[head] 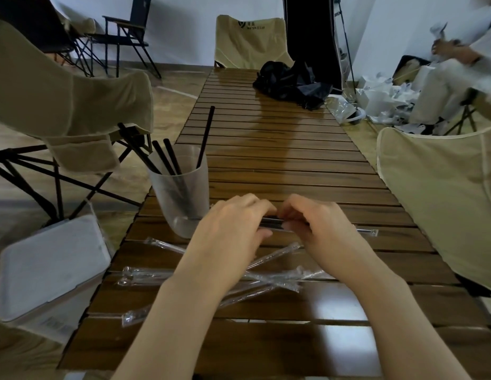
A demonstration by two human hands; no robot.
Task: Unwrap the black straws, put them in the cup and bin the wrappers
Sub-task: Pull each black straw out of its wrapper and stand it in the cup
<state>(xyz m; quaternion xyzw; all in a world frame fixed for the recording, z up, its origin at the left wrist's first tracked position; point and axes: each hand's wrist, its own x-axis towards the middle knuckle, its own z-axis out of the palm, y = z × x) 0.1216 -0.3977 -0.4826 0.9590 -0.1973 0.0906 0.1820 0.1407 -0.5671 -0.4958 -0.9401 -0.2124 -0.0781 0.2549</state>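
Wrapped straw [271, 224] held horizontal above table [266, 149] center, just right of cup [181, 193]; left hand [233, 229] and right hand [318, 229] both palms-down, fingers curled pinching it w/ fingertips nearly meeting. Straw mostly hidden by fingers, only black mid section and clear wrapper tail at right show. Cup frosted plastic holding black straws [167, 160]; more clear crinkly wrapped straws [266, 278] crisscrossed on slatted wood under wrists; white lidded bin [47, 270] off table's left edge.

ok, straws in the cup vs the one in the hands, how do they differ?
The straws in the cup are bare and stand leaning; the held straw lies level, wrapper still on, pinched by the left hand and right hand. All are black.
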